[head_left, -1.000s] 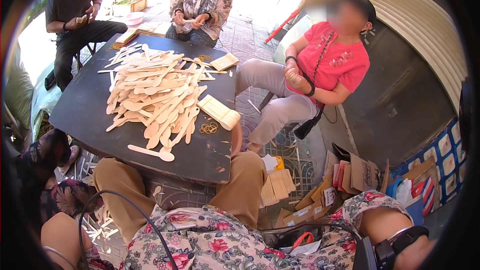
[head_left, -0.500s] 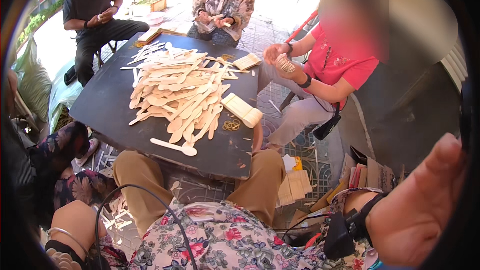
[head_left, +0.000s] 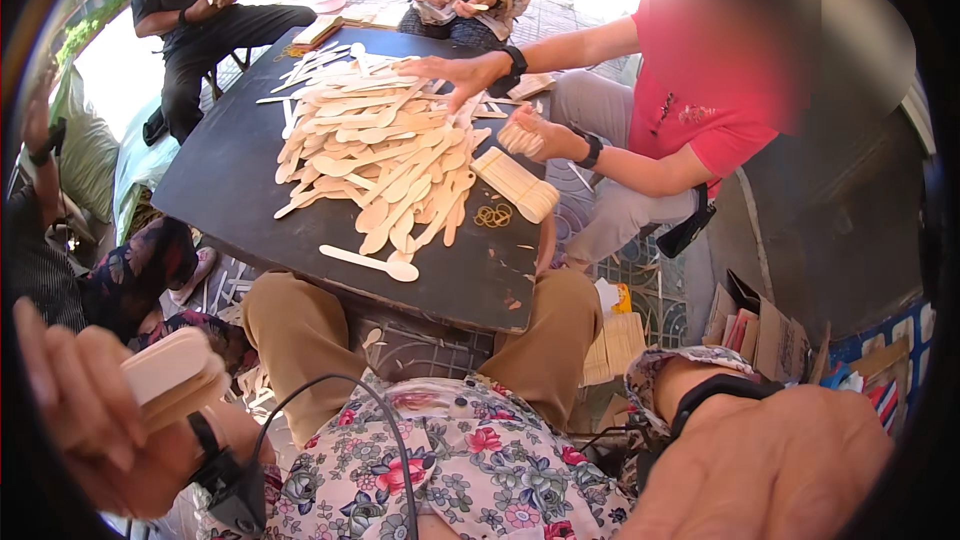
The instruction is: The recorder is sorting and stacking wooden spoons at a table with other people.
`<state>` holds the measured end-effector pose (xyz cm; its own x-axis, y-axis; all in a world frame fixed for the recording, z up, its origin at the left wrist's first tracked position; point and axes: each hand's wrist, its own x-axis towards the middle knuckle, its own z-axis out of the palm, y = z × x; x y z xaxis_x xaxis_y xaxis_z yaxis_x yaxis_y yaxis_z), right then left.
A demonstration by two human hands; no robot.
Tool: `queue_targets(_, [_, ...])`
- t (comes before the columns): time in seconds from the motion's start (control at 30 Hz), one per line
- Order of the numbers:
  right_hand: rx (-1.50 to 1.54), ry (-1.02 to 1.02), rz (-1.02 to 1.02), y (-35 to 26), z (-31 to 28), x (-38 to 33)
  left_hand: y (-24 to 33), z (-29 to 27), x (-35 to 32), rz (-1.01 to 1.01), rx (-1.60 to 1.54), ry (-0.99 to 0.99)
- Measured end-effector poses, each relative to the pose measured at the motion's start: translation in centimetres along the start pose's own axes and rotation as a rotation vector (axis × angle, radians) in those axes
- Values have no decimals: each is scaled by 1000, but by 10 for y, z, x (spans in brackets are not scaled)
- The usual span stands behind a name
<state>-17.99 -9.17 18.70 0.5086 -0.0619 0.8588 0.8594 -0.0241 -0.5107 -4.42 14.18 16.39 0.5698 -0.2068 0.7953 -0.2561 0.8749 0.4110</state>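
Dark table (head_left: 230,180) outdoors, heaped with a pile of wooden spoons (head_left: 385,155). Left hand (head_left: 85,420), low at the left edge, fingers closed round a bundle of wooden spoons (head_left: 170,372). Right hand (head_left: 775,470) looms near the lens; its grip can't be made out.

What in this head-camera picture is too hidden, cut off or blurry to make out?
- Right hand: only its back shows at the lower edge, so its fingers and anything in them are hidden.
- Bundle of wooden sticks in the left hand: the fingers cover its far end, so no count is possible.
- Pile of wooden spoons: the overlapped lower layers are hidden.
- Rubber bands: too small to count.
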Motion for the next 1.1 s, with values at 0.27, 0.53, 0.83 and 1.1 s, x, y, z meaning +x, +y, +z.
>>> queue_targets(0.27, [319,-337,297,-39,-73,-19,-110,-48,15,-237,45,218])
queue_targets(0.53, [-1095,-368,456,127,-69,-81,-199,-106,20,-518,50,423])
queue_targets(0.83, [-1306,-541,706,215,-55,-145,-244,-131,-2,-648,228,497])
queue_targets(1.1, [-1340,-487,719,224,-56,-152,-258,-141,-27,-900,365,413])
